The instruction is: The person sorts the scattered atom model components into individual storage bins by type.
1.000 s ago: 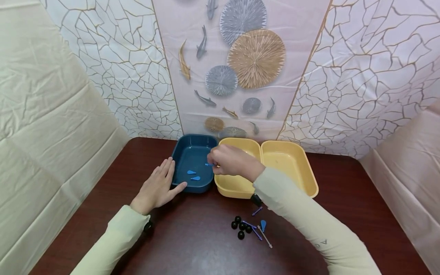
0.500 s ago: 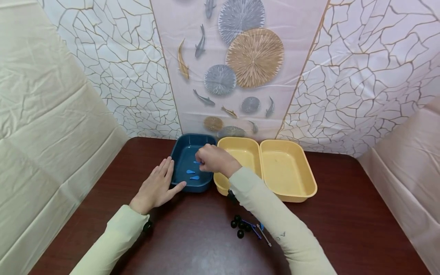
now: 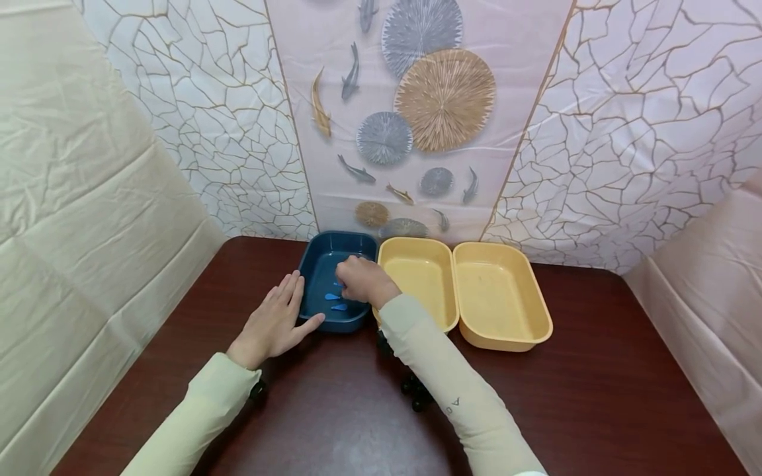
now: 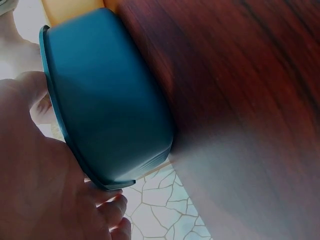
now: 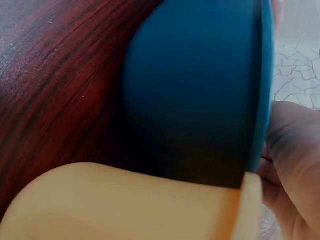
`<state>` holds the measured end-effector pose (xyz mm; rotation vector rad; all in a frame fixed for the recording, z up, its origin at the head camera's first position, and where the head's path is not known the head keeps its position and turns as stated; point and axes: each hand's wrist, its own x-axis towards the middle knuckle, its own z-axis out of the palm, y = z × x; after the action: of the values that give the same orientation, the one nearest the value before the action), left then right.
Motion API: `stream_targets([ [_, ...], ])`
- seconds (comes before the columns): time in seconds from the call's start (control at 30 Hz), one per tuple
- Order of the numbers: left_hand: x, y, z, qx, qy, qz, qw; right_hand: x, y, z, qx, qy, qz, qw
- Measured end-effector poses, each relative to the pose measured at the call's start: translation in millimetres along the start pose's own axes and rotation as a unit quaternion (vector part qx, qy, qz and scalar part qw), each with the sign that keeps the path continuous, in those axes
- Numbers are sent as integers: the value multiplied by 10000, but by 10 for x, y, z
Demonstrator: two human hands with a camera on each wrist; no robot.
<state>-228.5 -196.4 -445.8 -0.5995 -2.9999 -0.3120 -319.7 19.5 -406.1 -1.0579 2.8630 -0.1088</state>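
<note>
My left hand (image 3: pixel 270 322) rests against the left side of the dark blue tray (image 3: pixel 305 316), fingers straight along its rim and thumb at the front corner. In the left wrist view, the palm lies by the tray's rim (image 4: pixel 59 117). Low inside the tray, my right hand (image 3: pixel 364 280) has its fingers curled around a slim blue plastic stick (image 3: pixel 337 284), of which only a tip shows. Two blue teardrop-shaped pieces, one nearer the back (image 3: pixel 332 297) and one nearer the front (image 3: pixel 338 307), lie on the tray floor. The right wrist view hides the fingertips behind the tray wall.
Two yellow trays, one in the middle (image 3: pixel 437 297) and one at the right (image 3: pixel 538 311), stand beside the blue one. Black balls (image 3: pixel 418 404) sit on the brown table (image 3: pixel 333 410), partly covered by the right sleeve (image 3: pixel 440 377). Patterned cloth hangs behind.
My right hand has moved left from over the middle yellow tray into the blue tray, carrying the blue stick. The right sleeve now covers the sticks on the table. My left hand stays put.
</note>
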Motion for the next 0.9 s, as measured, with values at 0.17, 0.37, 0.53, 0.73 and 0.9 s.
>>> stream_targets([
  [0.17, 12, 22, 4, -11, -10, -19, 10000, -22, 66, 1, 192, 59, 145, 9997],
  [0.37, 7, 15, 10, 3, -19, -69, 10000, -160, 171, -176, 475, 100, -11, 9988],
  [0.53, 11, 7, 6, 49, -33, -119, 9999, -385, 232, -402, 454, 33, -307, 9985],
  [0.73, 7, 13, 9, 39, -32, -120, 9999, -730, 310, -614, 330, 84, -678, 9971],
  [0.9, -10, 13, 11, 25, -32, -122, 9999, -1060, 375, -717, 395, 197, -779, 9960],
])
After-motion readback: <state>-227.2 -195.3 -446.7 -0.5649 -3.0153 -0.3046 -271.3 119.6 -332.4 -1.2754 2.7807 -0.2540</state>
